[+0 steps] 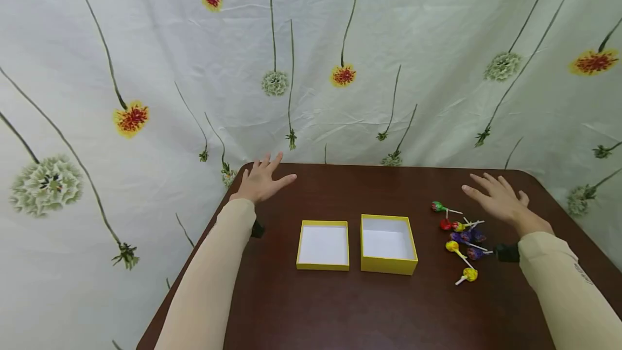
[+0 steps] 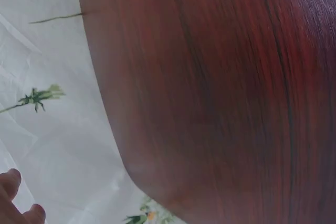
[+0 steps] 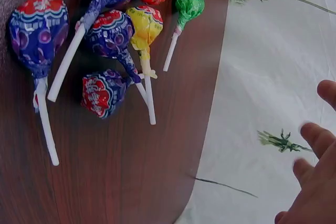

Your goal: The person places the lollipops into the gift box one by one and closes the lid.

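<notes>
My left hand (image 1: 259, 181) hovers over the far left corner of the table, its fingers spread and holding nothing. On the right, my right hand (image 1: 502, 202) is raised with its fingers extended, beside and above a loose pile of wrapped lollipops. That pile has a green lollipop (image 1: 437, 206), a red lollipop (image 1: 445, 224), yellow ones such as the yellow lollipop (image 1: 470, 274), and several purple-blue ones, including a purple lollipop (image 3: 38, 38) seen large in the right wrist view. Between the hands lie a shallow yellow-edged box lid (image 1: 323, 244) and a deeper yellow box (image 1: 389, 244), both white inside and facing up.
The dark brown wooden table (image 1: 311, 312) has rounded far corners. Behind it and along the left side hangs a white cloth (image 1: 311, 42) printed with flowers. A black band (image 1: 507, 253) sits at the right wrist.
</notes>
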### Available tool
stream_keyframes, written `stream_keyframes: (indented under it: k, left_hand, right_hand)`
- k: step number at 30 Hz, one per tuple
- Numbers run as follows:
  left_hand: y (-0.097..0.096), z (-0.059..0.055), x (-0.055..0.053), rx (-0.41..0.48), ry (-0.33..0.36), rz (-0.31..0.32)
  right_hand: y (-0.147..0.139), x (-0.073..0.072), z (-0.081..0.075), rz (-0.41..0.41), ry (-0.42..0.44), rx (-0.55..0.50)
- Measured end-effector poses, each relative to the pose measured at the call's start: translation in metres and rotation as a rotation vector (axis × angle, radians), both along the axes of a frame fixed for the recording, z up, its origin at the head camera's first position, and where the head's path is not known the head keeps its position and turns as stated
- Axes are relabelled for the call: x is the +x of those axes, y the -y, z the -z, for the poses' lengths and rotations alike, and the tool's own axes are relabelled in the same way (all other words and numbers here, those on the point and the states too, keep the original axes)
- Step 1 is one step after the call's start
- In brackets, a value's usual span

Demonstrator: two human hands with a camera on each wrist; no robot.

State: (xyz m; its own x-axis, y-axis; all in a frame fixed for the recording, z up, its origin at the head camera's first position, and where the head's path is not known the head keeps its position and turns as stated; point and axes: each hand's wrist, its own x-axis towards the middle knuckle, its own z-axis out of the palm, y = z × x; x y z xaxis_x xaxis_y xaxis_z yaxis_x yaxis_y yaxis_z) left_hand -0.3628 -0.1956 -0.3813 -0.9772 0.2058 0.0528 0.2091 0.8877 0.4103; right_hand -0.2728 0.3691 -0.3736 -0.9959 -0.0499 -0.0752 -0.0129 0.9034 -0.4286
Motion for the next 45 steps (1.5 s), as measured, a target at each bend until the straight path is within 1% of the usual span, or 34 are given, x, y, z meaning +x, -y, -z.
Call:
stream_keyframes:
  k: [4, 8, 13, 19, 22, 26, 31, 34, 37, 41, 45]
  left_hand:
    - [-0.006, 0.003, 0.002, 0.063, -0.010, 0.038]
    - [-0.014, 0.006, 0.008, 0.161, 0.018, 0.064]
    - [-0.020, 0.012, 0.019, 0.270, 0.051, 0.064]
    - [-0.022, 0.019, 0.027, 0.343, 0.041, 0.071]
    - [-0.025, 0.020, 0.032, 0.361, 0.033, 0.092]
    - [-0.032, 0.020, 0.037, 0.375, 0.038, 0.124]
    - [-0.043, 0.018, 0.044, 0.412, 0.059, 0.188]
    - [-0.051, 0.018, 0.050, 0.416, 0.069, 0.222]
    - [-0.060, 0.019, 0.055, 0.420, 0.076, 0.248]
    - [-0.071, 0.024, 0.061, 0.429, 0.083, 0.267]
    - [-0.081, 0.028, 0.067, 0.445, 0.088, 0.294]
  right_hand:
    - [0.002, -0.002, 0.004, -0.016, 0.008, -0.012]
    - [0.004, -0.004, 0.009, -0.033, 0.022, -0.034]
    - [0.011, -0.008, 0.015, -0.051, 0.019, -0.079]
    - [0.015, -0.014, 0.020, -0.064, 0.043, -0.151]
    - [0.017, -0.016, 0.022, -0.065, 0.045, -0.165]
    - [0.020, -0.017, 0.026, -0.059, 0.039, -0.154]
    - [0.025, -0.020, 0.031, -0.047, 0.044, -0.151]
    - [0.026, -0.022, 0.033, -0.050, 0.046, -0.163]
    - [0.025, -0.024, 0.035, -0.061, 0.035, -0.169]
    - [0.025, -0.025, 0.035, -0.058, 0.019, -0.172]
    - [0.024, -0.026, 0.036, -0.054, 0.025, -0.188]
